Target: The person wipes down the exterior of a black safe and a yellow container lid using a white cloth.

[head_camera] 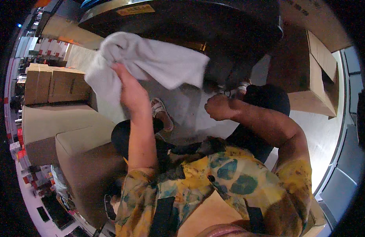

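Observation:
My left hand point(132, 93) grips a white cloth point(170, 63), thick and towel-like. The cloth bunches over the fingers and spreads out to the right, its free end hanging above the floor. Just beyond it stands a large dark object point(229, 32) with a yellow label point(135, 10) on its upper edge and a small gold-coloured part near the cloth. My right hand point(219, 107) is curled into a fist over my right knee, apart from the cloth. Nothing shows in that fist, though its palm side is hidden.
Cardboard boxes point(56, 84) rest on larger brown boxes point(61, 121) at my left. To the right is a partly open carton point(312, 74). My sandalled foot point(162, 114) is on the grey floor point(182, 109). Shelves of goods point(49, 47) line the far left.

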Demonstrator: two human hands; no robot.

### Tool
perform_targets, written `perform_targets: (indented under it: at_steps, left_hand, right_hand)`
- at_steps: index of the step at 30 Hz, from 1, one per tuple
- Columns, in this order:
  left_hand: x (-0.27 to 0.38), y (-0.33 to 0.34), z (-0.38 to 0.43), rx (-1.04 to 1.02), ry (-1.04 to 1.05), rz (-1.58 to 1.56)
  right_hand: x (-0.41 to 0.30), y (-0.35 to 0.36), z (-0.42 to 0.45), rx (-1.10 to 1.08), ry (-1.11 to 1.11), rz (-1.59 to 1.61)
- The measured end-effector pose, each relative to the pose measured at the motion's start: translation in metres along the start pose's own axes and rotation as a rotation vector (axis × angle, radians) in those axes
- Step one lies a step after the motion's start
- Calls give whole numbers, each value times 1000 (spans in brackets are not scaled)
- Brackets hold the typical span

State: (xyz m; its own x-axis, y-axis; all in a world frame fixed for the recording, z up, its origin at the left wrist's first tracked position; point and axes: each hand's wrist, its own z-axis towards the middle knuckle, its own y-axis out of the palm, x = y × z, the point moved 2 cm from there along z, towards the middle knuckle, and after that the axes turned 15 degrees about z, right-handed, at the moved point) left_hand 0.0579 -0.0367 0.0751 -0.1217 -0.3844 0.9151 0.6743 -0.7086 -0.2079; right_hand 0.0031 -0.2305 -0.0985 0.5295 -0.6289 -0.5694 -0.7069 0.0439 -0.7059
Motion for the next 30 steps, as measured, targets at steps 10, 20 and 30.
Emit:
perform_targets:
  at_steps: [10, 20, 30]
  left_hand:
    - [-10, 82, -37, -125, 744, 614]
    - [-48, 82, -78, -315, 1592, 754]
    - [-158, 55, -42, -688, 102, 932]
  right_hand:
    - [-10, -14, -10, 11, -2, 8]
    - [-3, 3, -5, -7, -11, -25]
    - [-14, -20, -11, -37, 2, -15]
